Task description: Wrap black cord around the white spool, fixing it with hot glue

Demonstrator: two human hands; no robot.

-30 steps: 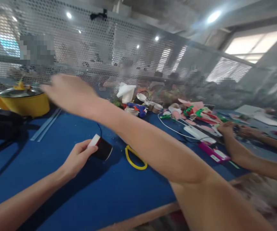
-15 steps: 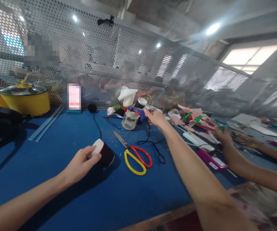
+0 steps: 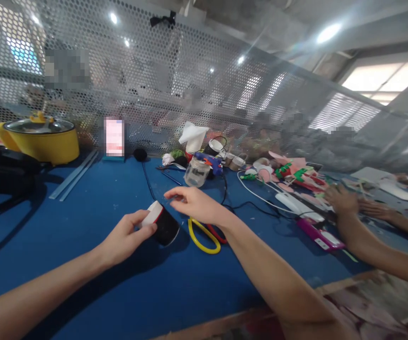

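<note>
My left hand holds a small black cylinder with a white and red end on the blue table. My right hand hovers just right of that cylinder, fingers loosely spread and holding nothing, above the scissors with one yellow and one red handle, whose blades it hides. A black cord runs behind the right hand toward a blue glue gun and a small clear jar.
A yellow pot with lid stands at the back left, a black bag beside it. A perforated metal screen closes the far edge. Craft scraps, a white cable and a pink box lie right, near another person's hands.
My right hand swung from the far left near the pot to the glue gun area, then drew back to hover over the scissors beside the cylinder. My left hand stayed on the cylinder.
</note>
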